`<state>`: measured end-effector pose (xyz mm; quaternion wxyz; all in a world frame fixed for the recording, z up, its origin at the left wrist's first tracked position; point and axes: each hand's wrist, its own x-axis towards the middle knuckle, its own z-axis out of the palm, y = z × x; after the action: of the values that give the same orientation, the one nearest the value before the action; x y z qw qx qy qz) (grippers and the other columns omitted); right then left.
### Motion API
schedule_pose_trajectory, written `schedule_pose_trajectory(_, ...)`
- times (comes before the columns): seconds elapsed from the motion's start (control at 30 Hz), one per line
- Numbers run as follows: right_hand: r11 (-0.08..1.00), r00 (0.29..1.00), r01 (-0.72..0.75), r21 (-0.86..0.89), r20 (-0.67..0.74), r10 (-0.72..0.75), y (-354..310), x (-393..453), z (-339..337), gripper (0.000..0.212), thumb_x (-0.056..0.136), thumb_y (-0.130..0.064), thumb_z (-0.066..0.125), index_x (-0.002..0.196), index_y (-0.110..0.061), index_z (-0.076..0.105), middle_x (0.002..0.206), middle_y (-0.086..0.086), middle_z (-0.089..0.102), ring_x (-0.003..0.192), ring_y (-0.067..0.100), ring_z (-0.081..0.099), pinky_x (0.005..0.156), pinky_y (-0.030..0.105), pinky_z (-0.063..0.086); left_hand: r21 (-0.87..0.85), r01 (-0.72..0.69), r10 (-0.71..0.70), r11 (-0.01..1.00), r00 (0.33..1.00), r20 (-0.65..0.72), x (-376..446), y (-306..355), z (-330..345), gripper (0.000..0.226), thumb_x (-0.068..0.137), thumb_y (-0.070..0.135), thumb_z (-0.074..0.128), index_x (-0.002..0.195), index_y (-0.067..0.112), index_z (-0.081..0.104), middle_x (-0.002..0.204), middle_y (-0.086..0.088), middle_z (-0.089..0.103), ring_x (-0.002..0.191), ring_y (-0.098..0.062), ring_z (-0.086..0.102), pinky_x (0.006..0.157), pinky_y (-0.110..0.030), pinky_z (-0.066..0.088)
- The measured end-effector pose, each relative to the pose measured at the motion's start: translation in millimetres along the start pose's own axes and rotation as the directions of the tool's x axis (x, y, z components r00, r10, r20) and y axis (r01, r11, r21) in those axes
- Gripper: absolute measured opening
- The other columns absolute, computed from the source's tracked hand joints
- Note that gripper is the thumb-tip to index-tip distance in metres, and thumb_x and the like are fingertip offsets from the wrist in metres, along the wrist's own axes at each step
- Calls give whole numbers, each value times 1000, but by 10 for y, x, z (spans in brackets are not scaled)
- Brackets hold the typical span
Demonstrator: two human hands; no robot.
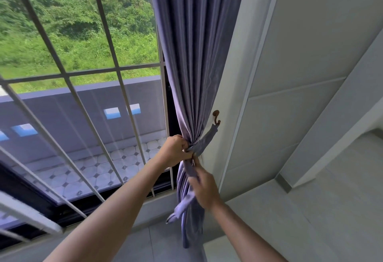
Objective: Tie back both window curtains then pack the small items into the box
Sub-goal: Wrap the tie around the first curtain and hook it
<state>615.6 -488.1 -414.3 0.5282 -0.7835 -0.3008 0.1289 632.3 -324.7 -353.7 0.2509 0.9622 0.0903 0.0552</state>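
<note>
From my head camera, much is hard to read. My right hand [204, 189] is smeared with motion in the lower middle of the frame, so I cannot tell whether its fingers are closed on anything; it lies against the lower folds of the curtain [192, 54], fingertips pointing up toward the gathered waist. The loose end of the tie-back [204, 143] hanging at the lower centre is blurred too, and I cannot tell where it ends. The curtain's top runs out of the frame at the upper edge, and its hem is partly hidden behind my right forearm. The other curtain and the box do not show here.

My left hand [176, 147] is sharper, just left of centre. Its arm reaches up from the lower left, and its fingers are curled tight round the bunched curtain and the tie-back band where the cloth is pinched narrow. From that point the band slants up to the right to a small brown hook [216, 116] on the white wall [310, 54], and is looped on it. The curtain hangs between the barred window [83, 75] on the left and the wall on the right.
</note>
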Motion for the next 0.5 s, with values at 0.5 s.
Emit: schedule_pose_trajectory(0.5,991,992,-70,-115,-110,57,274,493,-373,66,85,-36,70,143,-29,40,151,-7,38,124,18,53,98,33,49,-6,-31,31,999,998,47,-51,-90,-38,21,74,22,69,67,3,65,71,1,57,62,-16,48,57,-19,38)
